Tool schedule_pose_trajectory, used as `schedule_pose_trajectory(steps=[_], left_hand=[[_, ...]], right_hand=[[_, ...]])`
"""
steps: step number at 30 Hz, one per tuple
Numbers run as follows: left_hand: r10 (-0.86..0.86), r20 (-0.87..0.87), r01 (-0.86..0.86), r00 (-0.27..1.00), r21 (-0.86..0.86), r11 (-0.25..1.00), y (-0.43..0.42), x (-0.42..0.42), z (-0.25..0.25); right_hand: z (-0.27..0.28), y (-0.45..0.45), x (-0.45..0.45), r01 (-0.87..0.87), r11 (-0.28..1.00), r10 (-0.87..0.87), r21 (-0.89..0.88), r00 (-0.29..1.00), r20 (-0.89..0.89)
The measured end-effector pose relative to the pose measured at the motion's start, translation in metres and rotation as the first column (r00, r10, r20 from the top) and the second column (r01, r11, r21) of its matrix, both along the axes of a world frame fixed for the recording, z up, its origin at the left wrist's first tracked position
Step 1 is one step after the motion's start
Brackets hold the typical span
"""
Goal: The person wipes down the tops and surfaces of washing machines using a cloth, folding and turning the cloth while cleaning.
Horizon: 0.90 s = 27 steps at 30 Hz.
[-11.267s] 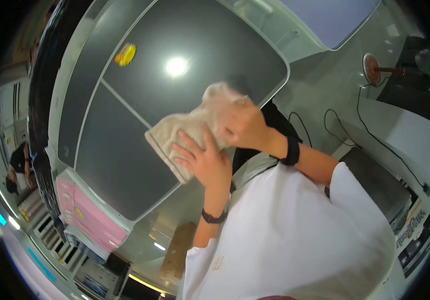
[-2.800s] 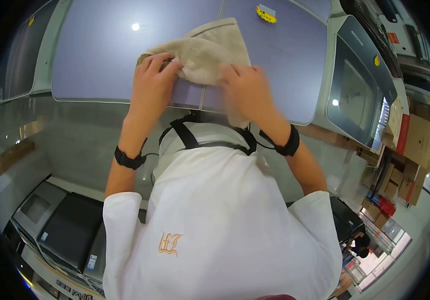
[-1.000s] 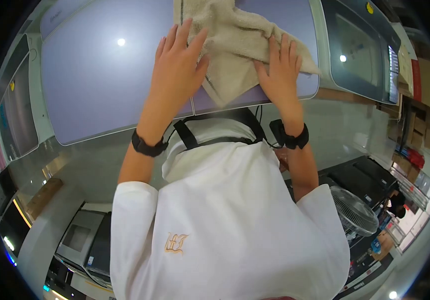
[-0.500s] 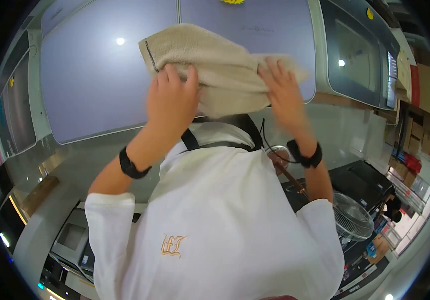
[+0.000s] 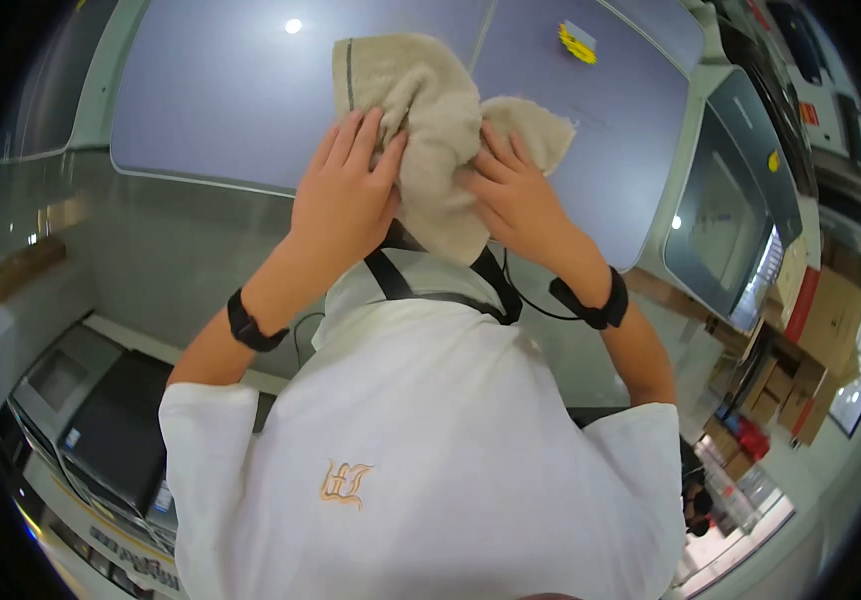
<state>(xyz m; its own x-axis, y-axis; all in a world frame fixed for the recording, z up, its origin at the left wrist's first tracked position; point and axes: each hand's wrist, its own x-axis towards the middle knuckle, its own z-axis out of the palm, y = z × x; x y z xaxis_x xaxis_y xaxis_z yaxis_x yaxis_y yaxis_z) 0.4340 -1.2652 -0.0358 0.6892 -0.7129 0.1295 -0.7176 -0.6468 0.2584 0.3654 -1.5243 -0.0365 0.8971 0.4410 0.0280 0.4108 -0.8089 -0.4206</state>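
Note:
A beige towel (image 5: 435, 130) with a dark stripe near its left end lies bunched over a glossy blue-violet lid (image 5: 240, 110). At its left part, my left hand (image 5: 348, 180) grips the cloth, fingers curled over it and the thumb side toward the middle. My right hand (image 5: 522, 200) closes on the towel from the right, pinching it into a narrow waist, with a loose end fanning out beyond the fingers. Some fingertips are hidden in the folds. The towel's lower part hangs toward my chest, over the lid's near edge.
A yellow sticker (image 5: 577, 44) is on the lid's right panel. To the right stands another appliance with a dark lid (image 5: 735, 200), with cardboard boxes (image 5: 835, 320) beyond it. A dark-topped machine (image 5: 100, 420) is behind me on the left. A thin black cable (image 5: 530, 300) hangs near my right wrist.
My hands have come closer together, and the towel has gone from spread wide to bunched and folded between them. The camera view has turned, so the lid appears tilted.

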Motion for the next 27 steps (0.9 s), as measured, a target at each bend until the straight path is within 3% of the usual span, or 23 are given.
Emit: schedule_pose_trajectory(steps=[2,4,6,9,12,13,15,17,21,24,27], left_hand=[[0.078,-0.053,-0.079,0.996,-0.006,0.997,0.015,-0.007,0.005],[0.177,0.026,-0.178,0.984,0.061,0.982,0.018,0.014,0.004],[0.267,0.102,-0.274,0.958,0.067,0.959,0.022,0.052,-0.001],[0.413,0.327,-0.397,0.85,-0.119,0.91,0.034,0.102,-0.022],[0.575,0.194,-0.568,0.795,-0.093,0.818,0.019,0.091,-0.019],[0.571,0.23,-0.578,0.788,-0.043,0.815,0.019,0.072,-0.02],[0.694,0.099,-0.691,0.713,-0.061,0.72,0.025,0.03,-0.015],[0.745,0.093,-0.691,0.661,-0.31,0.653,0.038,-0.007,-0.016],[0.773,0.139,-0.754,0.619,-0.168,0.635,0.062,-0.034,-0.023],[0.813,0.161,-0.79,0.559,-0.196,0.582,0.075,0.009,-0.032],[0.839,0.114,-0.815,0.531,-0.201,0.543,0.077,0.04,-0.033]], right_hand=[[0.004,-0.013,0.013,-0.089,0.996,0.088,-0.023,0.995,-0.044],[-0.001,-0.039,0.05,-0.198,0.978,0.192,-0.068,0.978,-0.085],[0.003,-0.044,0.103,-0.188,0.977,0.177,-0.099,0.978,-0.111],[-0.025,-0.03,0.192,-0.172,0.985,0.167,0.034,0.98,0.105],[-0.043,0.029,0.217,-0.289,0.953,0.287,0.093,0.957,0.031],[-0.027,0.053,0.201,-0.368,0.915,0.393,0.167,0.906,-0.159],[-0.006,0.093,0.17,-0.553,0.813,0.525,-0.18,0.831,-0.183],[0.001,0.108,0.135,-0.556,0.83,0.548,-0.041,0.827,-0.125],[-0.013,0.129,0.161,-0.675,0.734,0.679,0.071,0.727,-0.103],[-0.029,0.156,0.194,-0.535,0.778,0.571,0.328,0.821,-0.015],[-0.059,0.179,0.204,-0.518,0.827,0.458,0.22,0.846,0.272]])
